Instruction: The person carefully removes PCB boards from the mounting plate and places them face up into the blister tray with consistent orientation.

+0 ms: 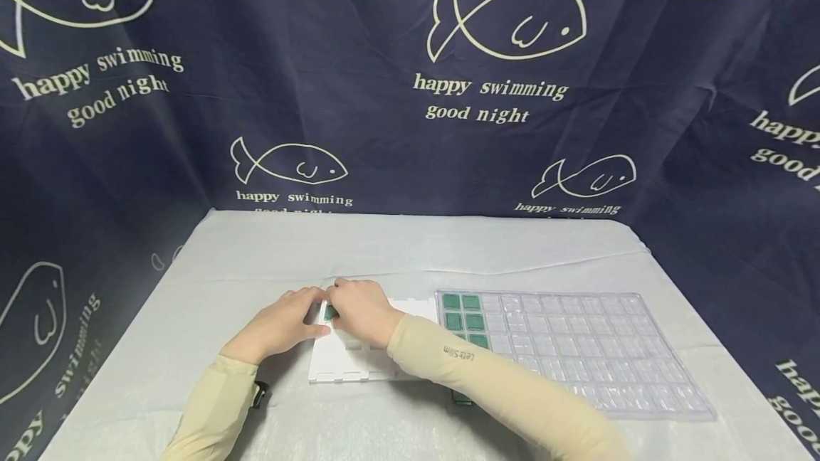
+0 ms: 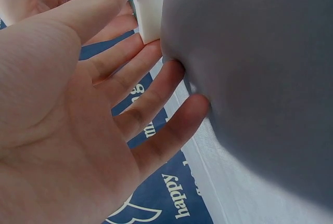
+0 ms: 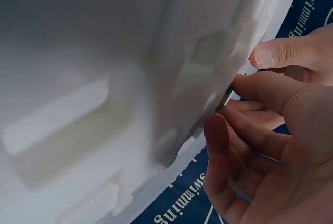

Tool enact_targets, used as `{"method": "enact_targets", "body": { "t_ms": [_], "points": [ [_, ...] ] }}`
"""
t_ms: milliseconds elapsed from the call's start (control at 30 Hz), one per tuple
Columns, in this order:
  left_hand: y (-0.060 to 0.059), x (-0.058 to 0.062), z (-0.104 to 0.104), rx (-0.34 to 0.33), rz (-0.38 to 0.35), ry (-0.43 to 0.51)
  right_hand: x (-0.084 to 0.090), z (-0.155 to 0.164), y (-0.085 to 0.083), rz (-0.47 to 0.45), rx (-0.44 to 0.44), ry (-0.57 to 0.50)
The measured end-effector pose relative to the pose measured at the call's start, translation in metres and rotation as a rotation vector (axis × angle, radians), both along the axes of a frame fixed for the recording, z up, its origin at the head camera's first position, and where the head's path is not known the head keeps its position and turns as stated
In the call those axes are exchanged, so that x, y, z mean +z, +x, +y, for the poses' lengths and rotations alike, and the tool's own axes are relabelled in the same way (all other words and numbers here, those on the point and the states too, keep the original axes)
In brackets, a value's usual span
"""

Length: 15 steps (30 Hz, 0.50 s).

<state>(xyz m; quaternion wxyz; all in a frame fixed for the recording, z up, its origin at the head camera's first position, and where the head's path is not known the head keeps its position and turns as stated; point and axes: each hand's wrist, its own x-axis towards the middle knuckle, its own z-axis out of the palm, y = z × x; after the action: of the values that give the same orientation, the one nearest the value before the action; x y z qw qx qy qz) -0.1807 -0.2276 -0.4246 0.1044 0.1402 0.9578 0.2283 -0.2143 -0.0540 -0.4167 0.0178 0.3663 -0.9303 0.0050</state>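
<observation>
Beige sleeves reach in from the near edge of the pale grey cloth-covered surface (image 1: pixel 243 262), one from the near left and one crossing in from the near right. Both hands meet over the far left part of a white moulded foam tray (image 1: pixel 339 365), which lies flat on the surface at centre left.

At the meeting point sits a small square green chip (image 1: pixel 329 312), at the far left corner of the foam tray. The right hand (image 1: pixel 361 310) has its fingers curled down over the chip, and in the right wrist view its fingertips (image 3: pixel 244 86) pinch a thin dark edge at the rim of the white foam, with the thumb just above. So the right grip is closed to a pinch on the chip. The left hand (image 1: pixel 282 324) lies just left of it, fingers fairly straight, their tips against the left edge of the foam tray; the left wrist view shows the fingers (image 2: pixel 151 99) spread and relaxed, touching the surface and the white foam corner. The left grip holds nothing.

Just right of the foam tray, touching or nearly touching it, lies a clear plastic blister tray with many square pockets (image 1: pixel 596 347). Several green square chips (image 1: pixel 463 319) fill its far left pockets, in two columns; the right sleeve hides the nearer ones. Behind the surface hangs a dark navy curtain printed with white fish and lettering (image 1: pixel 410 77).
</observation>
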Motion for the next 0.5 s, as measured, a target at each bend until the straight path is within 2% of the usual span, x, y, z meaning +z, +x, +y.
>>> {"method": "enact_targets", "body": {
  "t_ms": [500],
  "points": [
    [-0.0015, 0.0, 0.0004, -0.003, 0.012, -0.015, 0.0086, 0.0054, -0.0027, -0.025, -0.019, -0.022]
  ]
}}
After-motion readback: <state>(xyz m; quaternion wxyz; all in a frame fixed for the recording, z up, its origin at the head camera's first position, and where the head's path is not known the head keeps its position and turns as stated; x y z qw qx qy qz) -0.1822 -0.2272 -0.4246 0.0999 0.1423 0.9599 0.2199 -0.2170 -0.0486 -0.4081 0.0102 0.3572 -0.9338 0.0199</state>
